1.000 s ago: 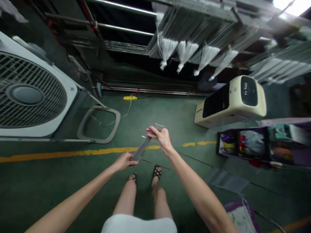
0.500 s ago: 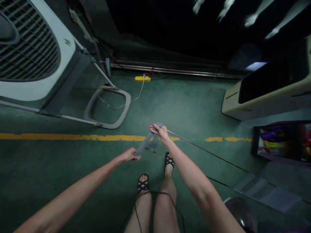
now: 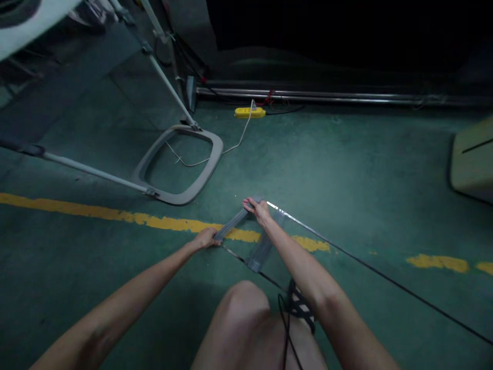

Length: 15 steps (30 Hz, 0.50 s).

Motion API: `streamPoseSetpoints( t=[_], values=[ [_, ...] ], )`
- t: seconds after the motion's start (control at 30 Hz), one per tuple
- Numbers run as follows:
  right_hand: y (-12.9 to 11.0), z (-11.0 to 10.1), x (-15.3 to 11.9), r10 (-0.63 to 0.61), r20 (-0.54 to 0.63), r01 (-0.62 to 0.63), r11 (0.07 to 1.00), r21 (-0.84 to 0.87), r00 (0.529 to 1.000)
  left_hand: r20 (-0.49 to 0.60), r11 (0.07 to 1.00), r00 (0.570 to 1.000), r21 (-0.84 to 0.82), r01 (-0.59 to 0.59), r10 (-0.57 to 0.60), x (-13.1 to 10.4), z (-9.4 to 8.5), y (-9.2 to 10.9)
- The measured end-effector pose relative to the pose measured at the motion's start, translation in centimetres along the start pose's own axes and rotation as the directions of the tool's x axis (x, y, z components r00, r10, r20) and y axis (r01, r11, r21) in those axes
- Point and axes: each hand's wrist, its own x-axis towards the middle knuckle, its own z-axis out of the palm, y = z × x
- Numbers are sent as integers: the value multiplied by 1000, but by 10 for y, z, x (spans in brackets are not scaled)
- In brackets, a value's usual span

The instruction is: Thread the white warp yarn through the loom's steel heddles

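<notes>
A long strip of see-through grey sheet [image 3: 262, 249] with dark, partly shiny edges is stretched low over the floor and runs off to the lower right. A gathered, folded end of it lies between my hands. My left hand [image 3: 208, 238] is closed on the near left corner of this fold. Farther forward and to the right, my right hand [image 3: 257, 209] pinches the other corner, with some fingers sticking out. The sheet's exact kind cannot be made out. Part of it is hidden behind my right forearm.
A large fan [image 3: 23, 31] on a stand with a grey looped foot [image 3: 192, 190] is at the left. A yellow power strip [image 3: 249, 112] lies by a metal rail [image 3: 327, 96]. A cream-coloured appliance [image 3: 472, 164] is at the right. A black cord [image 3: 285, 324] hangs by my legs.
I have bent down, with a knee now raised in front of me. Both hands still hold the sheet. More of its stretched-out length shows behind my right hand.
</notes>
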Motion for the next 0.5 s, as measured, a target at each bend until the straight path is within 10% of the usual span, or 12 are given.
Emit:
streamPoseSetpoints(
  t=[0.3,0.5],
  values=[
    [25,-30,15,6,-13,-6,1000,26,1000,139,1000,990,-14,-19,20,32,7,-12],
    [27,-36,11,9,-83,-6,999,44,996,448,981,892,-190,31,59,39,-3,-9]
  ],
)
